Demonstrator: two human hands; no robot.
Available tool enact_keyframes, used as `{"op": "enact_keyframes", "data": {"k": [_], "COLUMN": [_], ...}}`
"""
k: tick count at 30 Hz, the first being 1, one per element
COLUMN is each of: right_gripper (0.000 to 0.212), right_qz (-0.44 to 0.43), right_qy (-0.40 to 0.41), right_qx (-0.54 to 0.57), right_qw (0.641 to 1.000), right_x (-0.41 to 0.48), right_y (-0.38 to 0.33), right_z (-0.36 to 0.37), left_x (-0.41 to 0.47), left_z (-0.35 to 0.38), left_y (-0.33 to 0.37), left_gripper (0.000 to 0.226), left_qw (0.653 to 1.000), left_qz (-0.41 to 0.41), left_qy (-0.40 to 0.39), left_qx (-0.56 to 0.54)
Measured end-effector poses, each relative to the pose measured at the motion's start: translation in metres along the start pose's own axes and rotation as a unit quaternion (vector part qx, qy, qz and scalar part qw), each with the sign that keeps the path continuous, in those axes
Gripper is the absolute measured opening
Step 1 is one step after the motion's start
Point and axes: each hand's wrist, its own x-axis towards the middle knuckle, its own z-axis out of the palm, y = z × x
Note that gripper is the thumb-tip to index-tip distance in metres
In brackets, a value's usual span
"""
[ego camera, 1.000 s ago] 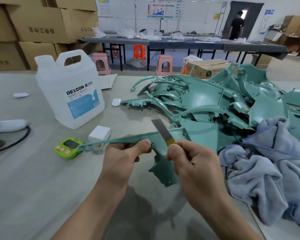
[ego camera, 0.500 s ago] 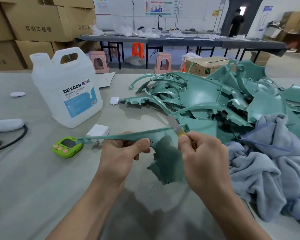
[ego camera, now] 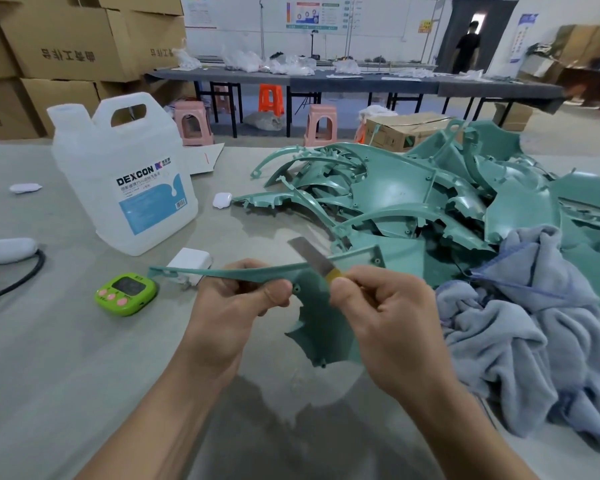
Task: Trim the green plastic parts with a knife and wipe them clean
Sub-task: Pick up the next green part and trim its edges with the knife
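Observation:
My left hand [ego camera: 236,306] grips a long green plastic part [ego camera: 316,320] by its thin arm, held above the table; the arm reaches left past the timer. My right hand [ego camera: 385,320] pinches a knife [ego camera: 312,256] with a flat grey blade and a yellow band, and the blade lies across the part's upper edge. A heap of green plastic parts [ego camera: 413,202] lies behind on the right. A crumpled blue-grey cloth [ego camera: 534,323] rests at my right.
A white DEXCON jug [ego camera: 125,174] stands at the left. In front of it lie a green timer [ego camera: 125,294] and a white block [ego camera: 189,263]. A black cable [ego camera: 18,282] runs off at far left. Cardboard boxes, stools and a long table stand behind; a person is in the doorway.
The knife blade slid right along the part's upper edge, then came back left and points up-left again. My left hand kept the part nearly still.

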Motion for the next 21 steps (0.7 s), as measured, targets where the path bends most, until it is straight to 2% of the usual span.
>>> {"op": "enact_keyframes", "data": {"k": [2, 5, 7, 11, 13, 18, 21], "right_gripper": [0.041, 0.039, 0.039, 0.039, 0.041, 0.043, 0.041], "right_qz": [0.017, 0.075, 0.064, 0.005, -0.002, 0.030, 0.035], "right_qy": [0.005, 0.077, 0.095, -0.002, -0.019, 0.130, 0.173], "right_qx": [-0.031, -0.105, -0.096, 0.010, -0.003, -0.142, -0.106], "right_qw": [0.999, 0.989, 0.989, 1.000, 1.000, 0.981, 0.979], "right_x": [0.002, 0.012, 0.012, 0.000, -0.003, 0.006, 0.006], "right_y": [0.003, 0.009, 0.008, -0.009, -0.012, 0.000, 0.007], "right_z": [-0.002, -0.015, -0.022, -0.022, -0.021, -0.037, -0.043], "left_x": [0.000, 0.002, 0.002, 0.001, -0.001, 0.000, 0.002], "left_z": [0.000, -0.001, -0.002, -0.001, 0.000, -0.003, -0.005], "left_y": [-0.001, -0.002, -0.003, -0.002, -0.002, -0.002, 0.001], "left_gripper": [0.012, 0.017, 0.019, 0.014, 0.013, 0.017, 0.027], "left_qw": [1.000, 1.000, 1.000, 0.998, 0.998, 0.997, 0.996], "left_qz": [0.006, 0.010, 0.016, 0.039, 0.050, 0.063, 0.071], "left_qy": [-0.004, -0.001, -0.010, -0.034, -0.039, -0.025, -0.017], "left_qx": [-0.003, -0.004, -0.011, -0.022, -0.022, -0.046, -0.060]}}
